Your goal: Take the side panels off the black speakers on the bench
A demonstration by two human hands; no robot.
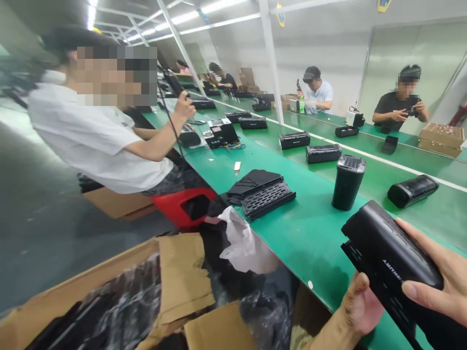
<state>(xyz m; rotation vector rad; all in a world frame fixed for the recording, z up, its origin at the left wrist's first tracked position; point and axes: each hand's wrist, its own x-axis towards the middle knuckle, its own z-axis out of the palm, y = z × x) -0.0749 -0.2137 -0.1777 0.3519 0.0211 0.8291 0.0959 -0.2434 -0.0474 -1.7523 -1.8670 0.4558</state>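
Observation:
At the lower right I hold a black plastic housing (pixel 392 248) with rounded edges and white lettering, tilted over the bench edge. My right hand (pixel 438 272) grips it from the right, its thumb across the lettered side and fingers over the top. Against the lower side is my left hand (pixel 365 304), thumb raised and the other fingers mostly hidden behind the housing. A thin slotted panel (pixel 353 255) runs along the housing's underside, with a gap at the near-left end. Close by, an upright black housing (pixel 348 182) stands on the bench.
Slotted black panels (pixel 268 197) are stacked on the green bench (pixel 310 233). Several black units (pixel 323 153) line the belt beyond. A co-worker (pixel 98 121) sits at left on a red stool (pixel 186 206). Open cardboard boxes (pixel 186 272) and a white plastic bag (pixel 244 243) crowd the front edge.

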